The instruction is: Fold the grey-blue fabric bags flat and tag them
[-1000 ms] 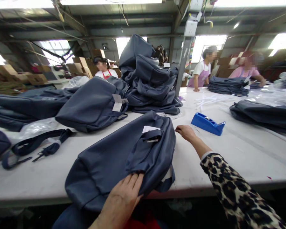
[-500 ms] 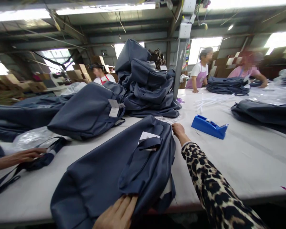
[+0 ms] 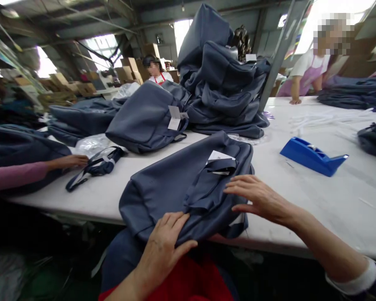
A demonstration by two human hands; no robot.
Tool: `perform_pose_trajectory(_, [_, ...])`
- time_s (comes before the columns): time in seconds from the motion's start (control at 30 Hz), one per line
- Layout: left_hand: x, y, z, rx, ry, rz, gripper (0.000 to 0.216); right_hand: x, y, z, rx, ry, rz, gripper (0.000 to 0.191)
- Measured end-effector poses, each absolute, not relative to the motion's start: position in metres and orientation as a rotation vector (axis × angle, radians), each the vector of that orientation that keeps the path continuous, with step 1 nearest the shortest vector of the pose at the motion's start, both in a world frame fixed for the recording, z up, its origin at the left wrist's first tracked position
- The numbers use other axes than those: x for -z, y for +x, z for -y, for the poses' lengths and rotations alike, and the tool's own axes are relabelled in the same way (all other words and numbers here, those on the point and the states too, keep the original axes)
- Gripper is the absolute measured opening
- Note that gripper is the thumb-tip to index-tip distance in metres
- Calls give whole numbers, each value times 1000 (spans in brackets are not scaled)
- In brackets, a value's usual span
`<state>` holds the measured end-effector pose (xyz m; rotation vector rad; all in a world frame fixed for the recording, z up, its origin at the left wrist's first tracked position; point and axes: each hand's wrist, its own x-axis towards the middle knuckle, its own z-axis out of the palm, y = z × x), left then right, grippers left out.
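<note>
A dark blue bag [image 3: 163,179] lies on its side at the table's front edge, its near end hanging slightly over. A white paper tag [image 3: 217,156] shows beneath its webbing strap [image 3: 221,165]. My left hand [image 3: 166,236] rests on the bag's near side, fingers flat and thumb apart. Over the right part of the bag is my right hand [image 3: 258,198], fingers spread and holding nothing; whether its fingertips touch the fabric I cannot tell. To the right of the bag stands a blue tape dispenser [image 3: 311,156].
Another tagged bag [image 3: 141,115] lies behind, beside a tall heap of bags [image 3: 222,79]. At left, a co-worker's hand [image 3: 70,161] reaches to a bundle of straps [image 3: 102,165] near clear plastic [image 3: 90,145]. A metal post [image 3: 277,54] rises behind the table [image 3: 316,205].
My right hand has let go of the bag's far right corner and come nearer, opening. My left hand stays on the bag, its thumb now showing. The view has turned.
</note>
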<state>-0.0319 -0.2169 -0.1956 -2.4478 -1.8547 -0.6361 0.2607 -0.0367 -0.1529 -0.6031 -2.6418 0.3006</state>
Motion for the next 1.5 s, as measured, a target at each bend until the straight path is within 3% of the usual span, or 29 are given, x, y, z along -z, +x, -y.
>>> perform_pose_trajectory(0.2, [189,-31,211,765,-2556,1838,24,154,247,32,-382,-636,2943,48])
perform_pose_trajectory(0.37, [175,-28,204,897,-2594,1806,25,134,234,9,-458,-594,3075,55])
perform_pose_trajectory(0.5, [166,-32,199,1015,-2490,1826,23,127,212,-2,-217,-565,3205,56])
perform_pose_trajectory(0.7, [160,-45,197,1072,-2418,1791,21,150,179,-4,189,-619,3192,40])
perform_pose_trajectory(0.87, [147,-32,201,836,-2274,1964,15,164,173,3,260,-707,3033,19])
perform_pose_trajectory(0.93, [143,-24,200,640,-2189,1999,36,161,173,4,269,-702,2987,14])
perform_pose_trajectory(1.0, [143,-21,195,445,-2137,2022,40,157,174,4,281,-664,2953,10])
perform_pose_trajectory(1.13, [143,-35,186,200,-2126,2065,10,154,176,5,165,-665,2957,20])
perform_pose_trajectory(1.23, [140,-49,186,147,-2161,2006,12,155,179,3,-139,-652,2990,37])
perform_pose_trajectory(1.33, [137,-54,189,143,-2173,1957,19,152,178,-1,-365,-562,2998,32])
perform_pose_trajectory(1.5, [136,-54,194,156,-2172,1914,20,146,163,1,-58,-682,2982,15])
